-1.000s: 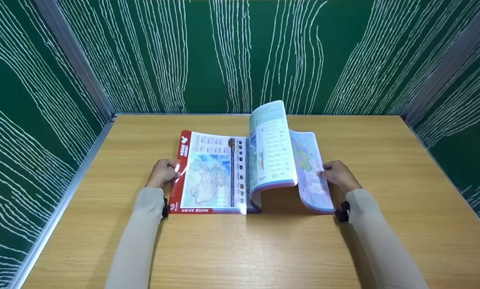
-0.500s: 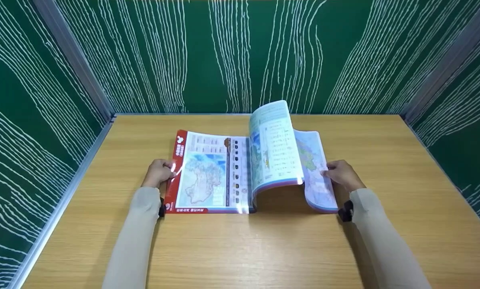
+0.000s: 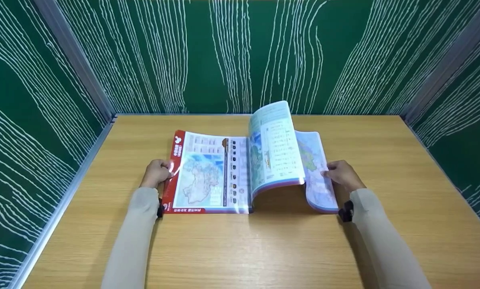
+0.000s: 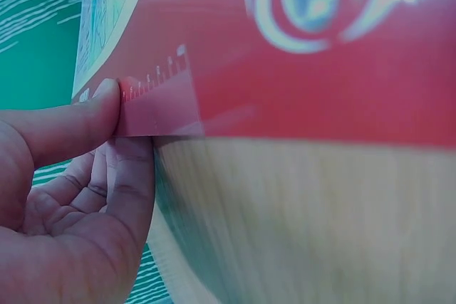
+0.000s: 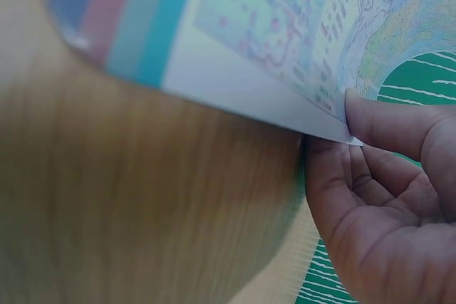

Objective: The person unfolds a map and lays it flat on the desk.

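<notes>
A glossy folding map (image 3: 199, 176) lies partly unfolded on the table. Its left panel shows a pale outline map with a red border, and its middle fold (image 3: 278, 148) rises and arches over to the right. Beyond that fold, part of the right panel (image 3: 318, 160) shows with a coloured map. My left hand (image 3: 156, 173) pinches the red left edge between thumb and fingers, thumb on top, as the left wrist view shows at the red border (image 4: 214, 90). On the other side my right hand (image 3: 342, 174) pinches the right panel's edge (image 5: 285, 122) the same way.
A wooden table (image 3: 240, 249) carries the map. Green panels with white wavy lines (image 3: 207, 56) enclose it at the back and both sides, with grey metal posts (image 3: 73, 56) at the corners. Each wrist wears a dark device (image 3: 346, 211) below the sleeve.
My left hand has drawn the red edge leftward and my right hand has shifted slightly right, spreading the map wider. The raised fold has leaned a little further right. Both grips stay the same.
</notes>
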A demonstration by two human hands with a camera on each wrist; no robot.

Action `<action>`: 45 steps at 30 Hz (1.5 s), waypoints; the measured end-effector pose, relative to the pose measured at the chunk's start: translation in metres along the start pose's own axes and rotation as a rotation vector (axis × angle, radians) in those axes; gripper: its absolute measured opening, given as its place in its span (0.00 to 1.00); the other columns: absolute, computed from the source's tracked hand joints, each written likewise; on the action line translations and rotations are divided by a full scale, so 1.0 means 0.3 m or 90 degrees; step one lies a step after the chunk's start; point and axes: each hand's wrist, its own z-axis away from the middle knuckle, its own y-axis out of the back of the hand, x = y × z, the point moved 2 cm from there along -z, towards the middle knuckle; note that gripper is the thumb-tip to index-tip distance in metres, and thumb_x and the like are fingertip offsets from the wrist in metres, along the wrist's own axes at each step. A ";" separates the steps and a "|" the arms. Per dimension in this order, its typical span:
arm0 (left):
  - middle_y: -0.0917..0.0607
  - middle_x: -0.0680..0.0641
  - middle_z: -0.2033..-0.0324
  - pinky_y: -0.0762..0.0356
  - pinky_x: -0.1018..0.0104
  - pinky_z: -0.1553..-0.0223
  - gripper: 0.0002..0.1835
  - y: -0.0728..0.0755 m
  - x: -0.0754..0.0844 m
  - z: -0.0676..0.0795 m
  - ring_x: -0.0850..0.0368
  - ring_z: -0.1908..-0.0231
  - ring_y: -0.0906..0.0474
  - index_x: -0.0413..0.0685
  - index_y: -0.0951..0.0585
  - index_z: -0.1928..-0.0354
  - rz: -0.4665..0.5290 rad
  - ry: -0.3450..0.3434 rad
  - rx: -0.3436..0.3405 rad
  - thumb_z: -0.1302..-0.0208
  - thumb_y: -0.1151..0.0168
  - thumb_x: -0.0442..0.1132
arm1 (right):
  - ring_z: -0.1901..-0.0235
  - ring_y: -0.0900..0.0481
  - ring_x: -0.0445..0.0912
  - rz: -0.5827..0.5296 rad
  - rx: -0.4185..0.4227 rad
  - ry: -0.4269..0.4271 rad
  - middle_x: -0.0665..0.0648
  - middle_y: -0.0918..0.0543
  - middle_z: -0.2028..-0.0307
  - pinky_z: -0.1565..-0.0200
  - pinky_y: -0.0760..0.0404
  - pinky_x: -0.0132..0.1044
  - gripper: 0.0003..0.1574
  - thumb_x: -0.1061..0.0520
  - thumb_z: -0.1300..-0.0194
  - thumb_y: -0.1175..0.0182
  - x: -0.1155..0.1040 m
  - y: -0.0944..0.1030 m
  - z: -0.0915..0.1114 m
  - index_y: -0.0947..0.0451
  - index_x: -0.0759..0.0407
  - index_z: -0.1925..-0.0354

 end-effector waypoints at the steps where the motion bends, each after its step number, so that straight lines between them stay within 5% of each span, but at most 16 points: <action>1: 0.28 0.35 0.43 0.24 0.46 0.46 0.19 0.001 -0.001 0.001 0.41 0.47 0.25 0.34 0.32 0.42 0.000 0.003 0.000 0.35 0.51 0.27 | 0.40 0.32 0.59 0.002 0.001 0.002 0.75 0.33 0.37 0.35 0.34 0.55 0.32 0.61 0.32 0.47 0.000 0.000 0.000 0.39 0.76 0.35; 5: 0.28 0.35 0.43 0.24 0.46 0.45 0.19 0.005 -0.004 -0.003 0.41 0.46 0.26 0.35 0.32 0.42 -0.008 0.005 0.004 0.34 0.51 0.27 | 0.44 0.31 0.58 0.005 0.003 0.011 0.76 0.31 0.38 0.37 0.32 0.54 0.31 0.61 0.32 0.47 0.003 0.002 0.001 0.38 0.77 0.36; 12: 0.26 0.35 0.47 0.23 0.49 0.48 0.13 0.014 -0.012 -0.023 0.45 0.51 0.26 0.33 0.28 0.50 -0.063 -0.014 0.032 0.37 0.46 0.27 | 0.34 0.42 0.70 0.040 -0.019 0.029 0.80 0.42 0.34 0.35 0.38 0.60 0.36 0.60 0.30 0.48 0.006 0.016 0.007 0.46 0.80 0.34; 26: 0.26 0.36 0.48 0.23 0.48 0.48 0.09 0.026 -0.018 -0.022 0.43 0.50 0.26 0.38 0.28 0.55 -0.037 -0.005 0.036 0.37 0.48 0.27 | 0.35 0.37 0.67 0.037 -0.001 -0.006 0.78 0.37 0.36 0.34 0.37 0.58 0.34 0.61 0.31 0.48 0.013 0.025 -0.001 0.43 0.78 0.34; 45: 0.27 0.35 0.43 0.23 0.46 0.47 0.18 0.040 -0.025 -0.020 0.42 0.48 0.25 0.36 0.31 0.42 -0.029 0.010 0.025 0.33 0.49 0.30 | 0.34 0.40 0.67 0.059 -0.003 0.005 0.78 0.39 0.34 0.34 0.37 0.58 0.35 0.60 0.31 0.48 0.031 0.051 -0.004 0.44 0.78 0.33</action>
